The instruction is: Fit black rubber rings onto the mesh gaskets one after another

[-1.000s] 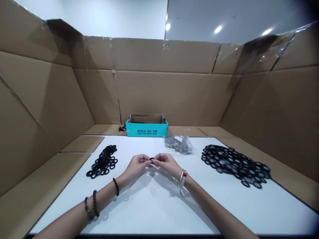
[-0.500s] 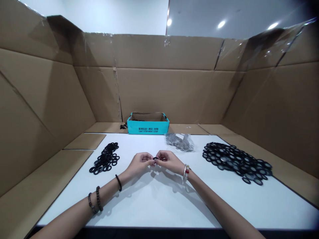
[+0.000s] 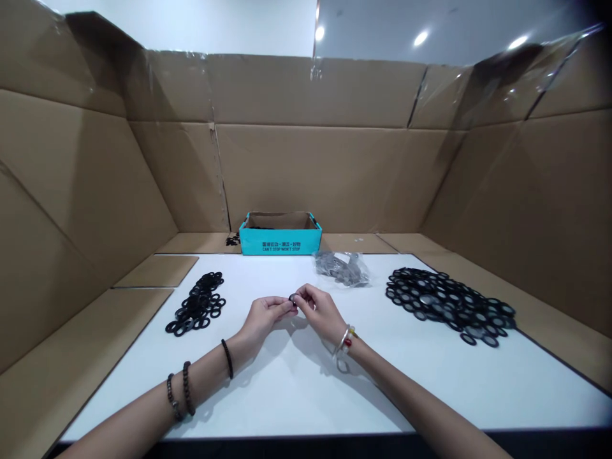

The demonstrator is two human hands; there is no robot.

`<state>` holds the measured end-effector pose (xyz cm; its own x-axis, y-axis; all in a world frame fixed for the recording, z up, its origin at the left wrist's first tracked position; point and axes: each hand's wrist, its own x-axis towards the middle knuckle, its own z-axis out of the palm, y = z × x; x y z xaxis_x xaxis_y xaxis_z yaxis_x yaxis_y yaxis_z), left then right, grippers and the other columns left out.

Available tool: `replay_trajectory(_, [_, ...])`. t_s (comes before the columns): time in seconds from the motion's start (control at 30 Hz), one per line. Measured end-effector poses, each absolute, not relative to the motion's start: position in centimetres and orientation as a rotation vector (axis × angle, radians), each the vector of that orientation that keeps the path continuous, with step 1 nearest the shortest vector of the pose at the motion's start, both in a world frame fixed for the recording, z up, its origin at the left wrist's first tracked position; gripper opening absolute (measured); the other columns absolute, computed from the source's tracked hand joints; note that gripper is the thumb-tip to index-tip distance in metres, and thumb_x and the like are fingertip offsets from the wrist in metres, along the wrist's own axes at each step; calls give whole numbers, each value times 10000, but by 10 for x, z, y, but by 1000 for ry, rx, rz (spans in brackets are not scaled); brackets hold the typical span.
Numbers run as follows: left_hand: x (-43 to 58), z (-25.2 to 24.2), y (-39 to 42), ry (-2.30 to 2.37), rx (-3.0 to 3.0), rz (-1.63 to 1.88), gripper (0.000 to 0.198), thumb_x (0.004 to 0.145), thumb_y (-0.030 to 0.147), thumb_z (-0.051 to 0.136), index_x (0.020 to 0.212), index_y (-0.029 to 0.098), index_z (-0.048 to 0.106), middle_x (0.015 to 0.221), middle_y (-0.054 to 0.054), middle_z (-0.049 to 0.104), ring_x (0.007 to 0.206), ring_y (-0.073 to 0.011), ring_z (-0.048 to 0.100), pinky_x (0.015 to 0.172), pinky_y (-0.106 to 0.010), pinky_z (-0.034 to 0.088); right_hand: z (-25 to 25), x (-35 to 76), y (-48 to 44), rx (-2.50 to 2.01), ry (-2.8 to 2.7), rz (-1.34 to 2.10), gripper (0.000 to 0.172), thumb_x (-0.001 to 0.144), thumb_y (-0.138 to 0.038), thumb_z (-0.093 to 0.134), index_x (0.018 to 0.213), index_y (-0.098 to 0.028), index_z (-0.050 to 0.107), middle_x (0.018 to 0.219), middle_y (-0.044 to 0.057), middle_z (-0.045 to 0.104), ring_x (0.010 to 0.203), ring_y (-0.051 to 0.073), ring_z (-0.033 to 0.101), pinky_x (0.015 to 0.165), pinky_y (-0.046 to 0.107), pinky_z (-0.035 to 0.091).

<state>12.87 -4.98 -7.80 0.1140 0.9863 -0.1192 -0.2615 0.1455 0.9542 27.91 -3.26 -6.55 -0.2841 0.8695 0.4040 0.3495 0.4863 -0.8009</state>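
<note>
My left hand (image 3: 264, 316) and my right hand (image 3: 319, 309) meet above the middle of the white table (image 3: 296, 389). Their fingertips pinch one small black ring (image 3: 292, 298) between them. A pile of plain black rings (image 3: 197, 305) lies to the left of my hands. A larger spread of black rings with pale centres (image 3: 447, 303) lies to the right. A clear plastic bag of grey parts (image 3: 342, 268) sits just beyond my right hand.
A teal cardboard box (image 3: 280, 240) stands open at the back of the table, with a few black rings (image 3: 233, 240) beside it on the left. Tall brown cardboard walls (image 3: 335, 172) enclose the table on three sides.
Both hands have stayed together on the ring, and the fingers have shifted slightly on it. The camera view has moved a little.
</note>
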Motion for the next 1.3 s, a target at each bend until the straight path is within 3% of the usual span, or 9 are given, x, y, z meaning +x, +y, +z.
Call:
replay_trajectory(0.2, [131, -71, -54, 1114, 1090, 1318, 193, 592, 273, 754, 692, 130, 673, 703, -44, 696, 699, -155, 624, 676, -240, 454, -58, 282, -36, -1042, -1931, 653, 189, 798, -330, 535, 695, -177, 578, 632, 24, 585, 560, 124, 467, 551, 246, 358])
replay_trajectory(0.63, [133, -66, -58, 1187, 1238, 1376, 57, 610, 194, 706, 634, 143, 697, 704, -52, 707, 718, -184, 618, 698, -269, 458, -51, 292, -37, -1035, -1937, 814, 162, 736, -288, 592, 657, -164, 660, 614, 47, 653, 576, 156, 563, 561, 261, 409])
replay_trajectory(0.83, [132, -61, -59, 1049, 1063, 1191, 193, 603, 270, 744, 714, 117, 706, 746, -75, 702, 703, -164, 602, 672, -250, 437, -53, 295, -31, -1014, -1738, 1181, 208, 655, -339, 661, 613, -139, 618, 556, 24, 610, 528, 122, 525, 511, 232, 388])
replay_trajectory(1.0, [133, -66, -57, 874, 975, 1095, 256, 641, 338, 727, 745, 118, 645, 714, -39, 648, 681, -118, 569, 681, -221, 413, -60, 291, -28, -964, -1677, 1282, 309, 595, -406, 712, 584, -141, 553, 541, -8, 558, 514, 95, 474, 508, 219, 353])
replay_trajectory(1.13, [133, -65, -54, 963, 1305, 1174, 263, 707, 385, 644, 712, 130, 578, 654, -7, 568, 635, -118, 512, 619, -223, 384, -59, 288, -34, -914, -1726, 1263, 342, 640, -447, 675, 595, -155, 502, 566, -17, 523, 528, 92, 439, 513, 221, 329])
replay_trajectory(1.3, [130, -58, -56, 1117, 1728, 1173, 134, 784, 257, 504, 718, 149, 547, 665, -1, 543, 651, -131, 487, 612, -226, 372, -59, 286, -42, -879, -1801, 986, 292, 772, -411, 567, 635, -160, 512, 607, -11, 501, 587, 109, 432, 560, 233, 340])
